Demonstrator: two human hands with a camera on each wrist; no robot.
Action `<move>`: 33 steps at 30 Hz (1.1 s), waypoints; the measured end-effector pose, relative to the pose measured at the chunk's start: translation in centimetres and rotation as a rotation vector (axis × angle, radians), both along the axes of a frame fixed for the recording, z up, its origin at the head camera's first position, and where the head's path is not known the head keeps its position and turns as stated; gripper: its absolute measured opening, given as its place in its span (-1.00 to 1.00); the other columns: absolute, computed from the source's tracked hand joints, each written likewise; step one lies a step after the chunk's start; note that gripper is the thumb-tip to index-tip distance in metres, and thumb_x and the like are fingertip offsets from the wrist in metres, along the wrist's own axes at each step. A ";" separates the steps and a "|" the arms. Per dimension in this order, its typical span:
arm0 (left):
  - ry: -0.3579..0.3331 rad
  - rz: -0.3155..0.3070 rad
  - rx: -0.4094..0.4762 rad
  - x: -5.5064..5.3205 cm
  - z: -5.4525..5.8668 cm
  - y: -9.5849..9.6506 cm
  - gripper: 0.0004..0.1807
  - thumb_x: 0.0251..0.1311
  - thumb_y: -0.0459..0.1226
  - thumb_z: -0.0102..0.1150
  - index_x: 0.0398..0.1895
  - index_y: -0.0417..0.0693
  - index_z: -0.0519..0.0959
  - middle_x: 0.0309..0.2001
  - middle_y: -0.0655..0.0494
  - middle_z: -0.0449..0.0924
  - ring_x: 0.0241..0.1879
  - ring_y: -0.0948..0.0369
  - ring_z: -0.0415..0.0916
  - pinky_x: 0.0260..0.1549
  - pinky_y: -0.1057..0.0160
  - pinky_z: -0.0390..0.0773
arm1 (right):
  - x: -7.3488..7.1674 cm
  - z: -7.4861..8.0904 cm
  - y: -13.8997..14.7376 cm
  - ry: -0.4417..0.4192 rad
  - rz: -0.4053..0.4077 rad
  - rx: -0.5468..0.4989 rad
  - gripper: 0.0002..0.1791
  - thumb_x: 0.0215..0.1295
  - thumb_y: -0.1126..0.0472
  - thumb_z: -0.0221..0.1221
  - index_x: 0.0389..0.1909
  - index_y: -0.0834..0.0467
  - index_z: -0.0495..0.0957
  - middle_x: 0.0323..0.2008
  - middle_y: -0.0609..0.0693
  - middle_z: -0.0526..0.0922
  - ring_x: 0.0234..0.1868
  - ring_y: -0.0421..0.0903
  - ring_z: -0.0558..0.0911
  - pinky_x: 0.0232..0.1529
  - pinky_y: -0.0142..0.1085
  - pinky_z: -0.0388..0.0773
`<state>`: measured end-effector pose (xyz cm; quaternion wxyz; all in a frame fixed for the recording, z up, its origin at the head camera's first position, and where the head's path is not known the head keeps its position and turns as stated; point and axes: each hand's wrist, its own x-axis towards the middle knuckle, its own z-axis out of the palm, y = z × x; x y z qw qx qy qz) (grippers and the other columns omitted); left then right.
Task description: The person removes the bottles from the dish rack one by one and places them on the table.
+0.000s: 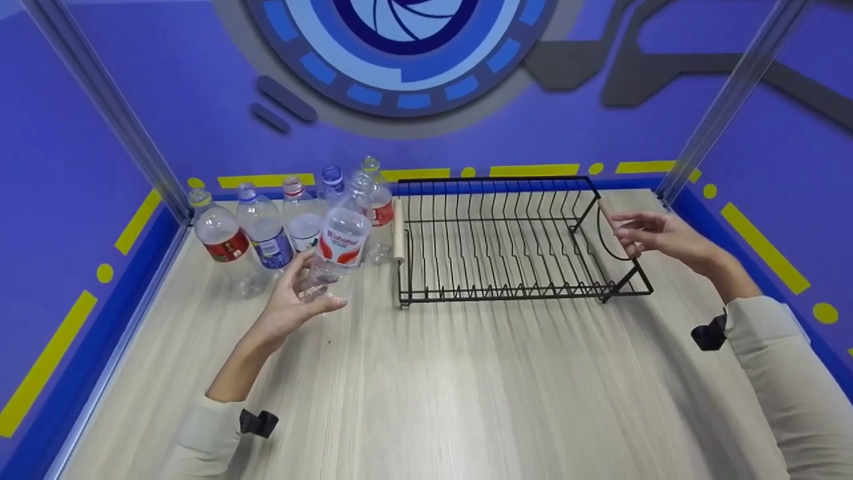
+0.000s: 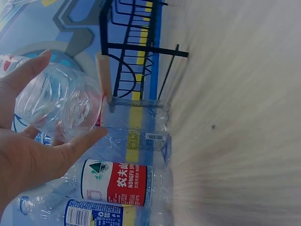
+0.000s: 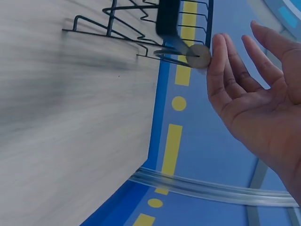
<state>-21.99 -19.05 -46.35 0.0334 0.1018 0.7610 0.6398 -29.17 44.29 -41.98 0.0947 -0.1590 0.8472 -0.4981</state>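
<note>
My left hand (image 1: pixel 283 303) grips a clear plastic bottle (image 1: pixel 343 243) with a white and red label, tilted and without a cap. In the left wrist view, thumb and fingers wrap around the bottle (image 2: pixel 61 101) near its base. At the right end of a black wire dish rack (image 1: pixel 493 178), my right hand (image 1: pixel 670 240) is beside the wooden handle (image 1: pixel 606 212). Its fingers are loosely extended, not curled round that handle, and in the right wrist view the fingertips (image 3: pixel 218 47) are right at the handle's end (image 3: pixel 198 56).
Several uncapped bottles stand to the left, among them a red-labelled one (image 1: pixel 227 247), a purple-labelled one (image 1: pixel 273 250) and another red-labelled one (image 1: pixel 382 213) close to the rack's left wooden handle (image 1: pixel 398 230). Blue walls (image 1: pixel 166 113) surround the wood-grain table (image 1: pixel 433 400).
</note>
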 end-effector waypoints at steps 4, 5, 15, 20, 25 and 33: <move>0.046 0.009 -0.007 0.4 -0.5 0.1 -0.02 0.06 -0.42 0.49 0.53 -0.01 0.14 0.33 -0.10 0.32 0.37 -0.14 0.37 0.45 -0.14 0.31 | -0.2 -0.5 0.2 0.011 -0.052 0.023 -0.47 0.54 0.19 0.12 0.41 0.32 0.34 -0.13 -0.30 0.72 -0.14 -0.30 0.70 -0.10 -0.38 0.68; 0.050 0.010 -0.009 0.4 -0.6 0.1 -0.02 0.06 -0.41 0.50 0.52 0.00 0.15 0.33 -0.09 0.32 0.37 -0.14 0.38 0.45 -0.17 0.30 | -0.2 -0.7 0.3 0.012 -0.066 0.029 -0.50 0.54 0.19 0.13 0.40 0.27 0.38 -0.12 -0.33 0.72 -0.12 -0.31 0.70 -0.10 -0.40 0.67; 0.069 0.094 -0.103 0.8 -1.3 -0.1 0.04 0.00 -0.36 0.57 0.53 -0.04 0.15 0.45 -0.09 0.27 0.49 -0.12 0.23 0.49 -0.19 0.22 | -0.5 -1.7 0.7 0.018 -0.087 0.116 -0.51 0.47 0.30 0.19 0.37 0.27 0.42 -0.13 -0.09 0.58 -0.23 -0.32 0.70 -0.17 -0.41 0.70; 0.079 0.144 -0.154 1.1 -1.2 -0.4 0.05 -0.02 -0.30 0.60 0.52 -0.01 0.16 0.44 -0.09 0.31 0.41 -0.11 0.30 0.40 -0.17 0.30 | -0.6 -1.8 1.2 -0.009 -0.110 0.162 -0.46 0.48 0.23 0.20 0.41 0.25 0.39 -0.10 -0.04 0.49 -0.22 -0.32 0.69 -0.18 -0.44 0.65; 0.083 0.173 -0.159 1.5 -1.2 -0.9 0.06 -0.04 -0.29 0.61 0.51 0.03 0.16 0.41 -0.09 0.35 0.33 -0.07 0.35 0.29 -0.08 0.36 | -0.6 -2.1 1.8 -0.068 -0.110 0.144 -0.40 0.50 0.10 0.19 0.47 0.17 0.32 -0.06 -0.10 0.46 -0.17 -0.33 0.66 -0.12 -0.42 0.63; 0.100 0.250 -0.169 2.0 -1.0 -1.9 0.06 -0.04 -0.29 0.61 0.51 0.01 0.15 0.38 -0.09 0.35 0.30 -0.06 0.35 0.21 -0.03 0.39 | -1.0 -2.6 2.4 -0.208 -0.029 0.035 -0.39 0.62 0.05 0.00 0.58 -0.04 0.09 0.06 -0.41 0.58 0.06 -0.36 0.59 0.02 -0.40 0.60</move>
